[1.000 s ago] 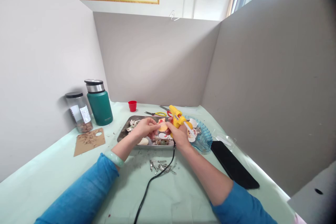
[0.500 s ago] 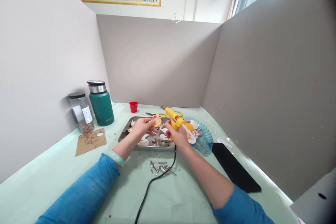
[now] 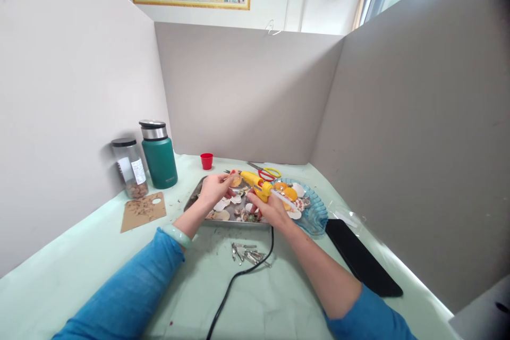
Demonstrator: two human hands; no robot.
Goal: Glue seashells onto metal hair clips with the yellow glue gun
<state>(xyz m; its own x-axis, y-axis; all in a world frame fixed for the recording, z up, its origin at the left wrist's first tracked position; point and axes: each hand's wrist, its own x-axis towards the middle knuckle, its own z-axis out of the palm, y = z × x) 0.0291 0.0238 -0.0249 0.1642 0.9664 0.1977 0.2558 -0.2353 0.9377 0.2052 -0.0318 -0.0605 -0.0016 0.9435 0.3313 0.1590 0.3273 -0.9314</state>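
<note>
Between the fingers of my left hand (image 3: 215, 189) is an orange seashell (image 3: 236, 179), raised over the metal tray (image 3: 194, 197). My right hand (image 3: 271, 209) is wrapped round a yellow hot glue gun (image 3: 258, 185), its nozzle pointing left at the shell. Whether the tip touches the shell I cannot tell. A clear glue stick (image 3: 283, 199) juts from the gun's back, and its black cord (image 3: 239, 274) runs down toward me. White shells (image 3: 221, 204) and small shells lie in the tray. More orange and white shells sit on the blue scalloped plate (image 3: 317, 213) at the right.
Several metal clips (image 3: 247, 254) lie in front of the tray. Scissors (image 3: 268, 172) and a red cup (image 3: 206, 161) are behind it. At left stand a green bottle (image 3: 159, 162), a jar (image 3: 130, 170) and a brown card (image 3: 143, 212). A black slab (image 3: 362, 257) lies right.
The glue gun has swung left and lower, bringing its nozzle up to the shell in my left hand. The whole view has shifted slightly.
</note>
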